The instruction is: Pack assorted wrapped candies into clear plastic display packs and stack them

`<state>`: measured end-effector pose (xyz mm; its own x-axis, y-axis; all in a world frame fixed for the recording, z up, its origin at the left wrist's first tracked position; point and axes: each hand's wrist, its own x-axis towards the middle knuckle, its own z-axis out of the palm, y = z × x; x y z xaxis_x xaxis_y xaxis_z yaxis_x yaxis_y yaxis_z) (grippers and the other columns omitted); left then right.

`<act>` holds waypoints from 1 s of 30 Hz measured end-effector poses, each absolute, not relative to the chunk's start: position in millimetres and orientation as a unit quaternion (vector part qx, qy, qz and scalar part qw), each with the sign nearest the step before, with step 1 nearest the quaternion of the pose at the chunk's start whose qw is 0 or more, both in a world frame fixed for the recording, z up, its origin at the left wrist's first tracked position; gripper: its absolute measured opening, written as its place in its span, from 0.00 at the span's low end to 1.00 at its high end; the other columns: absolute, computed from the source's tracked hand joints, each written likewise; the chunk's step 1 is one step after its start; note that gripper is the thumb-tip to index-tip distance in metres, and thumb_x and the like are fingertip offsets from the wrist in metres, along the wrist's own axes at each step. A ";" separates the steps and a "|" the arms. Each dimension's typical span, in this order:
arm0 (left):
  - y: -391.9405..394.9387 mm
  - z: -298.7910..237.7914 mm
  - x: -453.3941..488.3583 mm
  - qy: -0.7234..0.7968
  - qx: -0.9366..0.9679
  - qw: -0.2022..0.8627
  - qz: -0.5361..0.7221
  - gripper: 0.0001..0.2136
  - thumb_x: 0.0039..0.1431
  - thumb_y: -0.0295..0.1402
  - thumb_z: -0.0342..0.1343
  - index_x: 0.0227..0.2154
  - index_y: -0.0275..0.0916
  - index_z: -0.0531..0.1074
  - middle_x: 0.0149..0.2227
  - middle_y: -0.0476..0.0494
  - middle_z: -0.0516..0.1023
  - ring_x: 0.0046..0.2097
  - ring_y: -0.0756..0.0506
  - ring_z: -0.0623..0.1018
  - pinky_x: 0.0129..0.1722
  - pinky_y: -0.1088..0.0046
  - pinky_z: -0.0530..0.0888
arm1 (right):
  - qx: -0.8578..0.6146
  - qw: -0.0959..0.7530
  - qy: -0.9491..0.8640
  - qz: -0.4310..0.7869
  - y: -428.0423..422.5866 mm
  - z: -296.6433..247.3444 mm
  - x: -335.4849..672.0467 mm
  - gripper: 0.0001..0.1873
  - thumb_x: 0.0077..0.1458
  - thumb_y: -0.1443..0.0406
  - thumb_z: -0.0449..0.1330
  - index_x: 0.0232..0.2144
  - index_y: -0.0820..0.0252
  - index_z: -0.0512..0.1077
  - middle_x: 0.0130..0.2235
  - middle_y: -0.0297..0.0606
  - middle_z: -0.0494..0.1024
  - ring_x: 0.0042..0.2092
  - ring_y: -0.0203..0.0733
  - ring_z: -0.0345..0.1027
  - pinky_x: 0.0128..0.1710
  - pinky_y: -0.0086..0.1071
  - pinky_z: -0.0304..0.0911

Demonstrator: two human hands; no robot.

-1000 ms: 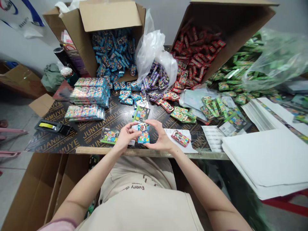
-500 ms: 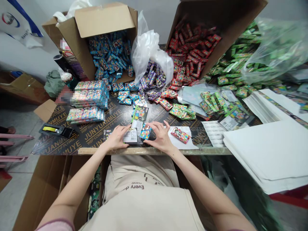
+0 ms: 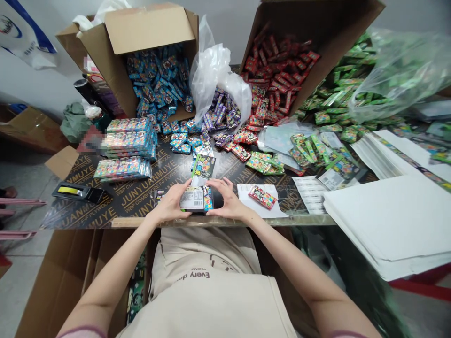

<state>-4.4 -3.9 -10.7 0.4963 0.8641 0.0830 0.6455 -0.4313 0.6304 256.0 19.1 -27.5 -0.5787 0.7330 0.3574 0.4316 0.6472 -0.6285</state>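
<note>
At the table's front edge, a flat clear bag with a black and white barcode card [image 3: 193,198] lies between my hands. My left hand [image 3: 171,203] grips its left part, fingers along the far edge and thumb along the near edge. A blue candy packet [image 3: 208,197] sits at the bag's right end, mostly covered by it. My right hand [image 3: 230,201] spans this packet, fingertips at the far side and thumb at the near side. Just beyond lies a green and black printed card [image 3: 204,165]. To the right, a red packet [image 3: 262,196] rests on white paper [image 3: 243,190].
Boxes of blue packets [image 3: 158,80] and red packets [image 3: 278,70] stand at the back, with purple packets [image 3: 221,112] between. Green packets [image 3: 338,89] pile up at right. Stacked filled packs [image 3: 128,136] and a tape dispenser [image 3: 77,191] are left; white sheets [image 3: 391,225] lie right.
My right hand has moved left, pushing the blue packet toward my left hand. The packet, bare before, now lies largely beneath the bag's film and card. The view has shifted slightly.
</note>
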 end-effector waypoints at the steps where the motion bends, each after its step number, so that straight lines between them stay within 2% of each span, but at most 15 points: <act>1: -3.2 -9.7 -4.3 0.469 0.816 0.264 0.210 0.50 0.42 0.33 0.65 0.67 0.40 0.43 0.59 0.34 0.66 0.56 0.35 0.68 0.58 0.55 0.64 | -0.356 0.329 -0.844 0.230 18.3 -28.5 255.2 0.49 0.40 0.46 0.68 0.61 0.54 0.55 0.58 0.47 0.69 0.61 0.57 0.57 0.62 0.54 0.39; 3: -1.3 -8.8 -4.8 0.493 0.802 0.251 0.225 0.49 0.43 0.35 0.65 0.67 0.39 0.44 0.57 0.34 0.67 0.55 0.36 0.69 0.57 0.56 0.65 | -0.383 0.374 -0.819 0.207 14.2 -29.8 252.8 0.50 0.44 0.44 0.65 0.63 0.53 0.52 0.57 0.47 0.70 0.61 0.57 0.58 0.61 0.54 0.40; 6: 2.3 -11.7 -5.2 0.509 0.794 0.244 0.224 0.50 0.44 0.36 0.65 0.67 0.39 0.43 0.55 0.34 0.68 0.54 0.36 0.70 0.56 0.56 0.66 | -0.360 0.362 -0.828 0.231 13.6 -28.5 249.0 0.38 0.57 0.47 0.55 0.64 0.52 0.50 0.52 0.43 0.75 0.55 0.51 0.66 0.61 0.53 0.40; 8: 4.9 -16.7 -3.4 0.510 0.798 0.242 0.212 0.50 0.44 0.36 0.65 0.67 0.39 0.42 0.55 0.34 0.68 0.54 0.36 0.69 0.55 0.56 0.66 | -0.370 0.329 -0.838 0.229 28.7 -25.8 248.3 0.30 0.61 0.51 0.50 0.63 0.51 0.54 0.50 0.41 0.76 0.53 0.49 0.67 0.61 0.52 0.41; 10: 7.1 -23.6 0.5 0.510 0.805 0.234 0.193 0.50 0.43 0.36 0.64 0.67 0.39 0.43 0.56 0.33 0.67 0.54 0.35 0.69 0.54 0.56 0.66 | -0.455 0.322 -0.812 0.172 61.4 -23.3 250.6 0.27 0.61 0.54 0.51 0.60 0.52 0.60 0.51 0.43 0.75 0.56 0.51 0.63 0.60 0.51 0.44; 12: 8.1 -30.8 5.8 0.510 0.816 0.217 0.167 0.49 0.43 0.35 0.64 0.67 0.40 0.45 0.55 0.34 0.68 0.54 0.34 0.69 0.54 0.54 0.65 | -0.561 0.312 -0.762 0.082 107.5 -21.5 256.9 0.28 0.58 0.56 0.55 0.59 0.58 0.63 0.58 0.49 0.68 0.60 0.56 0.56 0.58 0.51 0.47; 14: 7.8 -36.6 10.7 0.510 0.823 0.201 0.146 0.47 0.42 0.34 0.65 0.66 0.41 0.48 0.54 0.35 0.69 0.54 0.33 0.68 0.55 0.53 0.64 | -0.606 0.266 -0.749 0.023 156.6 -19.7 266.1 0.33 0.55 0.62 0.58 0.62 0.62 0.59 0.65 0.54 0.56 0.64 0.61 0.48 0.57 0.52 0.47; 15: 7.3 -38.5 12.3 0.510 0.826 0.198 0.138 0.47 0.41 0.34 0.65 0.65 0.42 0.50 0.54 0.35 0.69 0.55 0.33 0.68 0.55 0.53 0.63 | -0.613 0.240 -0.753 0.014 178.3 -18.3 271.1 0.32 0.54 0.66 0.58 0.61 0.64 0.60 0.65 0.56 0.56 0.64 0.62 0.48 0.57 0.52 0.47; 17: 5.9 -39.4 13.3 0.510 0.826 0.200 0.135 0.45 0.42 0.35 0.65 0.64 0.43 0.53 0.55 0.35 0.69 0.56 0.34 0.68 0.58 0.50 0.60 | -0.601 0.199 -0.774 0.020 209.7 -14.1 279.3 0.27 0.54 0.70 0.55 0.57 0.66 0.65 0.60 0.57 0.64 0.60 0.59 0.55 0.54 0.50 0.50; 20: 4.7 -32.9 11.8 0.538 0.791 0.219 0.192 0.42 0.39 0.40 0.68 0.61 0.43 0.61 0.58 0.35 0.68 0.59 0.33 0.66 0.61 0.46 0.54 | -0.574 0.186 -0.797 0.032 215.6 -8.4 280.3 0.19 0.59 0.70 0.49 0.49 0.66 0.73 0.49 0.53 0.76 0.51 0.53 0.66 0.51 0.45 0.54; 23: 7.0 -19.4 14.7 0.585 0.658 0.322 0.348 0.32 0.41 0.46 0.67 0.52 0.41 0.71 0.55 0.35 0.71 0.57 0.35 0.69 0.58 0.51 0.62 | -0.517 0.252 -0.818 0.021 171.9 -10.4 264.7 0.20 0.63 0.66 0.47 0.52 0.61 0.71 0.52 0.49 0.75 0.52 0.52 0.66 0.52 0.46 0.55; 24: 8.9 -14.6 17.5 0.587 0.588 0.386 0.400 0.28 0.45 0.48 0.65 0.48 0.40 0.74 0.51 0.35 0.74 0.54 0.36 0.72 0.55 0.55 0.66 | -0.474 0.283 -0.833 0.029 149.8 -12.6 257.7 0.20 0.64 0.64 0.47 0.53 0.59 0.70 0.53 0.47 0.75 0.52 0.52 0.67 0.52 0.48 0.55; 26: 13.9 -6.1 25.4 0.560 0.437 0.528 0.465 0.24 0.49 0.51 0.60 0.42 0.36 0.76 0.41 0.37 0.79 0.43 0.41 0.78 0.46 0.62 0.72 | -0.373 0.294 -0.877 0.079 103.2 -16.8 244.8 0.19 0.64 0.64 0.49 0.54 0.52 0.70 0.52 0.43 0.76 0.50 0.50 0.68 0.53 0.50 0.56; 28: 18.6 -0.5 34.4 0.522 0.331 0.617 0.487 0.22 0.47 0.51 0.61 0.34 0.34 0.77 0.31 0.41 0.80 0.32 0.46 0.77 0.36 0.69 0.73 | -0.313 0.296 -0.893 0.133 63.7 -17.8 236.3 0.18 0.63 0.63 0.52 0.54 0.46 0.70 0.51 0.40 0.77 0.50 0.49 0.68 0.54 0.50 0.56; 30: 20.6 2.1 42.5 0.502 0.294 0.651 0.487 0.18 0.42 0.46 0.67 0.27 0.34 0.77 0.26 0.45 0.78 0.26 0.50 0.74 0.30 0.74 0.71 | -0.314 0.307 -0.885 0.156 39.3 -14.3 232.9 0.21 0.59 0.59 0.57 0.55 0.45 0.68 0.54 0.40 0.74 0.55 0.52 0.65 0.56 0.52 0.55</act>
<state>42.5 20.6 2.1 0.0214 0.9299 -0.3672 -0.3387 0.3523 0.8724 232.9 39.3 -14.3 -0.6142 0.6510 0.4461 0.4587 0.7545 -0.4694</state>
